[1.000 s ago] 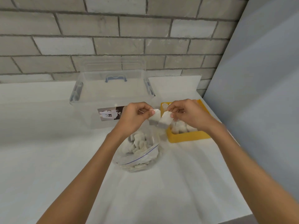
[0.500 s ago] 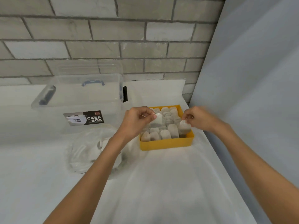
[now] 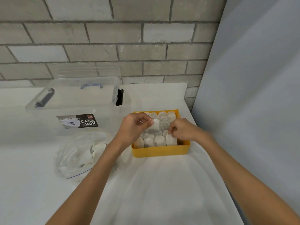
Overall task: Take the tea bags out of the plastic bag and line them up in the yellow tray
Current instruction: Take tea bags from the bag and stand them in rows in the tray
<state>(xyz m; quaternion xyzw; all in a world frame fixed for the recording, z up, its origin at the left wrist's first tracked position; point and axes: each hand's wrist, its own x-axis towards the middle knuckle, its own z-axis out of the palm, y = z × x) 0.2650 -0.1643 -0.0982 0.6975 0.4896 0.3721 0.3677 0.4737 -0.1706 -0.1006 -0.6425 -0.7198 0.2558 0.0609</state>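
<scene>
The yellow tray [image 3: 159, 152] sits on the white table right of centre, with several white tea bags [image 3: 165, 118] standing in rows inside it. My left hand [image 3: 134, 129] hovers over the tray's left side and pinches one tea bag [image 3: 154, 128] by its top, so it hangs above the rows. My right hand [image 3: 182, 130] pinches the top of another tea bag [image 3: 171, 140] standing at the right end of the front row. The clear plastic bag [image 3: 81, 153] lies left of the tray with several tea bags in it, partly behind my left forearm.
A clear lidded storage box [image 3: 76, 101] with a "CASA BOX" label stands behind the plastic bag. A brick wall [image 3: 113, 46] closes the back and a grey panel [image 3: 253, 95] the right side. The table's right edge runs close by the tray.
Both hands carried their tea bags from above the plastic bag rightwards over the tray. The right hand lowered its tea bag into the front row. The view swung right.
</scene>
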